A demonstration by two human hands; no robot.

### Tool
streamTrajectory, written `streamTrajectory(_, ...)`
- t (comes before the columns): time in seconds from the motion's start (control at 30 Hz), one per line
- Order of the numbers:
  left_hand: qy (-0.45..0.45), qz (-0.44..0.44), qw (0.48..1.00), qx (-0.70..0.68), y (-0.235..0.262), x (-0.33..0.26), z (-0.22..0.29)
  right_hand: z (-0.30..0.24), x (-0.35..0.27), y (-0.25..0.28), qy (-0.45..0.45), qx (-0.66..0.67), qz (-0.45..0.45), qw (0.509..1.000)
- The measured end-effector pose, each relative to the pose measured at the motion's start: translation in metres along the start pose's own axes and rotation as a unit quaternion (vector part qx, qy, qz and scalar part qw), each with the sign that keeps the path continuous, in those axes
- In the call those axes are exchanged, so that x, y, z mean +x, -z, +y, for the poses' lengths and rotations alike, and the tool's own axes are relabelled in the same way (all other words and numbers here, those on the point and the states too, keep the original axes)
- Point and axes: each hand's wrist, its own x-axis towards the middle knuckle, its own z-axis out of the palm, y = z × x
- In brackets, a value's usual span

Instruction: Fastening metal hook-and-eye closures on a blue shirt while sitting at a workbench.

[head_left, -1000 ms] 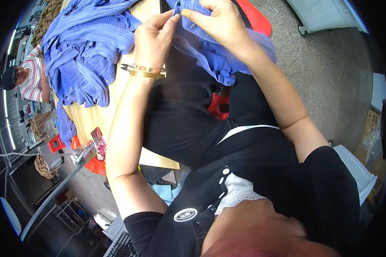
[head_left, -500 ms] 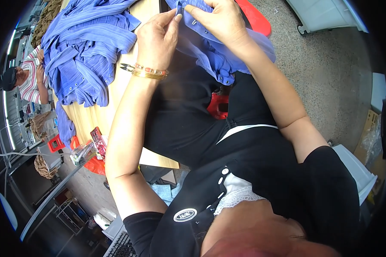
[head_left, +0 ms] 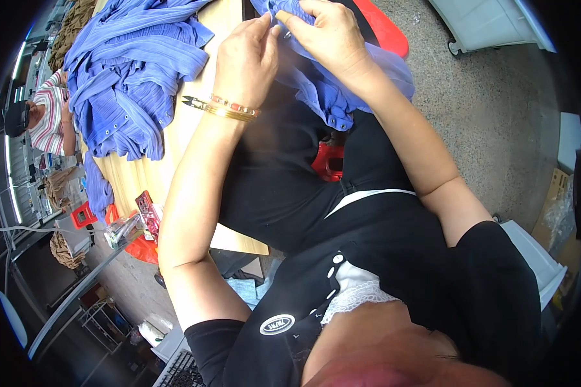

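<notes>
A violet-blue garment with small metal snaps or eyelets along its edge hangs over my right thigh at the top of the view. My right hand grips its upper part, the thumb bearing a tan cover or tape at its tip. My left hand, with bracelets at the wrist, is closed in a pinch at the garment's edge beside the right thumb. The fingertips partly hide what lies between them. More garments of the same violet-blue lie heaped on the wooden table to my left.
The wooden table runs along my left. A red phone and a clear box of small items are near its edge. A wheeled pale bin stands far right. Another person is at the far left.
My left hand has shifted slightly to the right, and its fingertips have turned at the garment's edge. My right hand has moved only a little, still gripping the garment.
</notes>
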Motion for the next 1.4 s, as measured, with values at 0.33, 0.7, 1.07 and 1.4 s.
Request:
streamTrajectory(0.33, -0.041, 0.025, 0.994, 0.097, -0.003, 0.0, 0.003, -0.006, -0.004, -0.007, 0.011, 0.083, 0.012, 0.996)
streamTrajectory(0.7, -0.038, 0.021, 0.989, 0.138, -0.006, -0.003, 0.005, -0.004, -0.006, -0.008, -0.035, 0.081, -0.018, 0.996)
streamTrajectory(1.07, -0.004, 0.022, 1.0, 0.018, -0.005, 0.001, -0.01, 0.02, -0.01, -0.019, -0.069, 0.135, -0.054, 0.987)
streamTrajectory(1.4, -0.049, 0.01, 0.982, 0.181, -0.01, -0.003, -0.001, 0.016, -0.009, -0.019, -0.224, 0.386, -0.056, 0.893)
